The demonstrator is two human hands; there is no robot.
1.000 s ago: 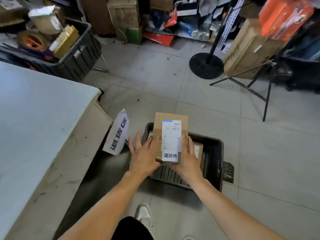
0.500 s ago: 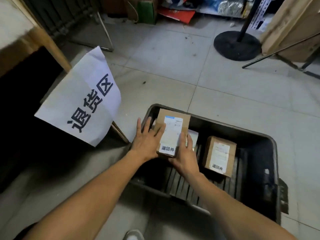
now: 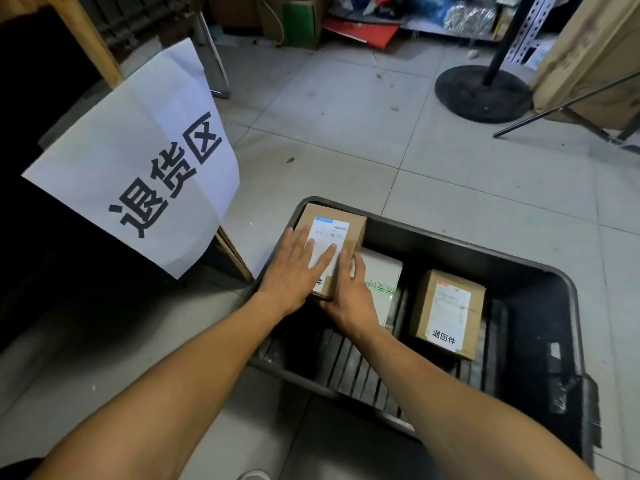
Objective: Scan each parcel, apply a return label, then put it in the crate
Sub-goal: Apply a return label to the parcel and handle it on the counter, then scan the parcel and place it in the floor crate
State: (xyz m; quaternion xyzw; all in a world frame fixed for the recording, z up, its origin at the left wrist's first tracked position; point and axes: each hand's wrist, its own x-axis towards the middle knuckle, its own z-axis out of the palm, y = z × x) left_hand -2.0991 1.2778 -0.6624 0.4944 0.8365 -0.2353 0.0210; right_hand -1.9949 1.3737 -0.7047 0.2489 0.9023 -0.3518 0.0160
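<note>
A small cardboard parcel (image 3: 349,225) with a white label sits in the far left corner of the black crate (image 3: 540,275) on the floor. My left hand (image 3: 298,268) lies flat on its label with straight fingers. At the parcel's near right edge my right hand (image 3: 349,296) holds it, thumb up along the side. A white box with green print (image 3: 384,275) lies beside it. Another labelled cardboard parcel (image 3: 450,311) stands further right in the crate.
A white paper sign (image 3: 145,161) with large black characters hangs from the table edge at left. A round black stand base (image 3: 483,93) and tripod legs (image 3: 568,102) are at the back right. Boxes and clutter line the far wall.
The parcel went down into the crate's far left corner. My left hand slid from its side onto the label. The view dropped closer to the crate.
</note>
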